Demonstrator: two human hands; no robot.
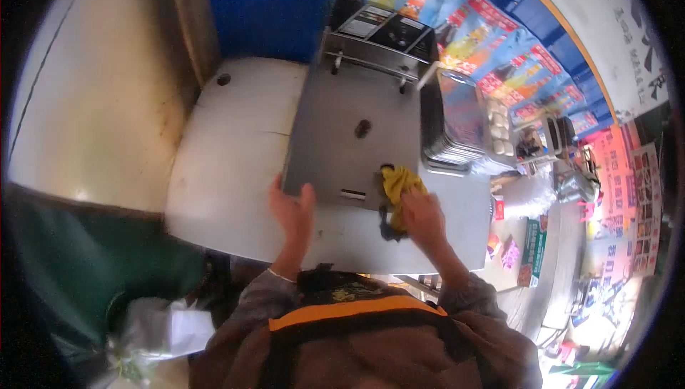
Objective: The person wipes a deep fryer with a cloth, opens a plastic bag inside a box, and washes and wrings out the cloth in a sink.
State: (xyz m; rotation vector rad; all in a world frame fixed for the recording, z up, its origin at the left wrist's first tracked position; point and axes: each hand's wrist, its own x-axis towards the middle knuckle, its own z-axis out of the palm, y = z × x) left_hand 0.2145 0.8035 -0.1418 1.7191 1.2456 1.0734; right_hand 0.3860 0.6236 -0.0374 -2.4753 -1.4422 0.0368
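Note:
My right hand (422, 219) is closed on a crumpled yellow cloth (399, 185), at the near right corner of a flat stainless steel appliance (335, 139). A dark strip (389, 226) hangs below the cloth on the near side; I cannot make out whether it belongs to it. My left hand (292, 216) is at the appliance's near left corner, thumb and fingers apart, holding nothing. Whether it touches the metal I cannot tell. On the appliance's surface are a dark round spot (362, 128) and a small slot-like fitting (353, 194) near the front edge.
The appliance stands on a white table (228, 153). A stack of metal trays (453, 118) is to its right, with white egg-like items (499, 128) beyond. Drink posters (478, 28) cover the back wall. A plastic bag (160, 325) is at lower left.

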